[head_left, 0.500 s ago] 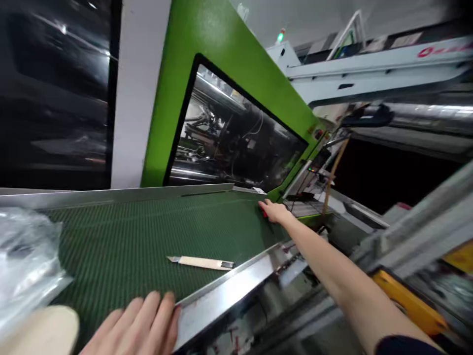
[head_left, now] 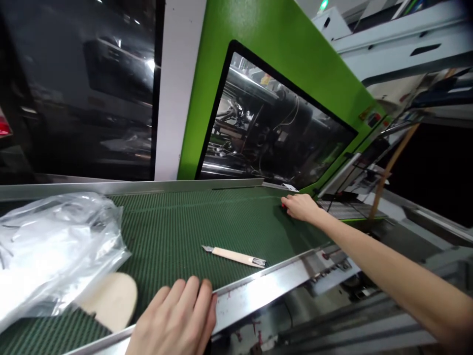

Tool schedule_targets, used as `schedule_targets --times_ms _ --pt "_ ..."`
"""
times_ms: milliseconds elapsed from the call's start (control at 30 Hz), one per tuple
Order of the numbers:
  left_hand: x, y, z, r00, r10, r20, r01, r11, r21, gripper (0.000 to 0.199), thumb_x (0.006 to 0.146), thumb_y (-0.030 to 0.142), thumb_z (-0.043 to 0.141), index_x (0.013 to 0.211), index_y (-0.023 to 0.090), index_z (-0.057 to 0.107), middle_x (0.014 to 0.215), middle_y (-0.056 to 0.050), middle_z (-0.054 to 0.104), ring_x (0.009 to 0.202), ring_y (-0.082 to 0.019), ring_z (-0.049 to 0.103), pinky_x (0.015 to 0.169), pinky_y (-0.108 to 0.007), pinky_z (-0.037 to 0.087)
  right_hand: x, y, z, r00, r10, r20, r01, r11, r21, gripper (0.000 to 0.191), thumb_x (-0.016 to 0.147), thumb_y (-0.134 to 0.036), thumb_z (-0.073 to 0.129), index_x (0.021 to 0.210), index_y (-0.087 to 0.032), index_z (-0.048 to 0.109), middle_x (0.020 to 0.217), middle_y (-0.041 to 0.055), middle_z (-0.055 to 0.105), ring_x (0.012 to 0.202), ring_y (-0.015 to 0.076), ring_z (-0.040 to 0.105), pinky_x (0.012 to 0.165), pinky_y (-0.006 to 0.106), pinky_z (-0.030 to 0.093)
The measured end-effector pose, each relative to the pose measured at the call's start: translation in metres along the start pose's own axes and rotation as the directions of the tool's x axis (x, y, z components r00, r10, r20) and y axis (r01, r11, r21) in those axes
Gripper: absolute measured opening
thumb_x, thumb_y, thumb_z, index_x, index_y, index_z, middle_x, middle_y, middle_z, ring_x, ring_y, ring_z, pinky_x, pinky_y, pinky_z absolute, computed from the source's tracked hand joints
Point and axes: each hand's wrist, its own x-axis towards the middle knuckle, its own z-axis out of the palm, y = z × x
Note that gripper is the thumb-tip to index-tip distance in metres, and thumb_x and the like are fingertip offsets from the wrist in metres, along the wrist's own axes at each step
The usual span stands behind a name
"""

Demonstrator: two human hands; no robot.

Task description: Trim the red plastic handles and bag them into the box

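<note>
My left hand point(head_left: 177, 315) rests at the near edge of a green ribbed conveyor belt point(head_left: 166, 222), its fingers wrapped over the metal side rail point(head_left: 258, 293). Further along the belt, my right hand point(head_left: 301, 207) reaches out with fingers closed on a small red thing point(head_left: 284, 203), mostly hidden by the hand. Between the two hands lies a craft knife point(head_left: 234, 255) with a pale handle, its blade pointing left. To the left of my left hand, a beige rounded flat piece point(head_left: 114, 298) sits partly under a clear plastic bag point(head_left: 62, 241).
Behind the belt stands a green machine point(head_left: 281, 29) with a dark window point(head_left: 277, 123). A raised metal strip point(head_left: 177, 186) borders the belt's far side. On the right, a wooden stick point(head_left: 393, 170) leans near more equipment. A small white label point(head_left: 290, 188) is at the far edge.
The view has swung left, showing more of the plastic bag and beige piece. My right hand's fingers have curled in more around the red thing. My left hand stays on the rail.
</note>
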Motion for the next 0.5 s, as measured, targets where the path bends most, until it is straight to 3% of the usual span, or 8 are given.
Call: schedule_targets --times_ms 167,267,333,400,433,500 --pt "0.003 0.004 -0.005 0.998 -0.058 -0.012 0.058 0.998 -0.020 0.011 0.089 0.023 0.054 0.098 0.019 0.059 0.078 -0.001 0.059 0.066 -0.022 0.057 0.062 -0.038 0.040 -0.023 -0.038 -0.049 0.973 -0.033 -0.227 0.044 0.998 0.046 0.029 0.093 -0.035 0.059 0.112 -0.014 0.059 0.111 0.0075 0.061 0.099 0.0193 0.060 0.085 0.040 0.052" --pt "0.007 0.004 -0.003 0.992 -0.100 -0.077 0.090 0.987 -0.131 0.022 0.089 0.023 0.054 0.110 0.016 0.055 0.083 -0.003 0.061 0.066 -0.021 0.059 0.059 -0.035 0.043 -0.054 -0.079 -0.090 0.893 -0.122 -0.434 0.170 0.983 0.074 0.024 0.093 -0.034 0.057 0.105 -0.013 0.059 0.106 0.0069 0.060 0.098 0.0194 0.058 0.085 0.040 0.050" --pt "0.013 -0.001 -0.006 0.961 -0.213 -0.176 0.159 0.947 -0.278 0.037 0.090 0.027 0.055 0.124 0.012 0.049 0.100 -0.009 0.062 0.083 -0.021 0.062 0.068 -0.034 0.049 -0.082 -0.114 -0.117 0.792 -0.233 -0.564 0.330 0.941 0.075 0.018 0.092 -0.029 0.055 0.101 -0.014 0.059 0.103 0.0069 0.059 0.099 0.0211 0.056 0.085 0.040 0.049" --pt "0.018 -0.010 -0.012 0.910 -0.336 -0.243 0.225 0.893 -0.391 0.055 0.090 0.028 0.055 0.138 0.009 0.036 0.127 -0.018 0.052 0.113 -0.026 0.056 0.091 -0.037 0.048 -0.110 -0.147 -0.140 0.660 -0.339 -0.671 0.505 0.861 0.062 0.020 0.092 -0.032 0.050 0.102 -0.017 0.058 0.110 0.0086 0.059 0.100 0.0217 0.053 0.086 0.039 0.048" --pt "0.019 -0.016 -0.016 0.899 -0.358 -0.251 0.232 0.877 -0.420 0.061 0.090 0.027 0.054 0.144 0.010 0.030 0.137 -0.019 0.045 0.125 -0.028 0.048 0.101 -0.040 0.043 -0.122 -0.161 -0.148 0.575 -0.398 -0.714 0.600 0.799 0.038 0.022 0.092 -0.035 0.048 0.103 -0.019 0.057 0.113 0.0061 0.058 0.101 0.0190 0.052 0.090 0.035 0.047" --pt "0.015 -0.029 -0.024 0.926 -0.306 -0.222 0.179 0.871 -0.457 0.063 0.090 0.025 0.050 0.148 0.018 0.026 0.142 -0.015 0.044 0.129 -0.028 0.045 0.105 -0.043 0.040 -0.136 -0.178 -0.157 0.346 -0.507 -0.790 0.803 0.595 -0.030 0.027 0.094 -0.038 0.043 0.112 -0.024 0.056 0.125 0.0005 0.056 0.109 0.0136 0.049 0.101 0.027 0.042"
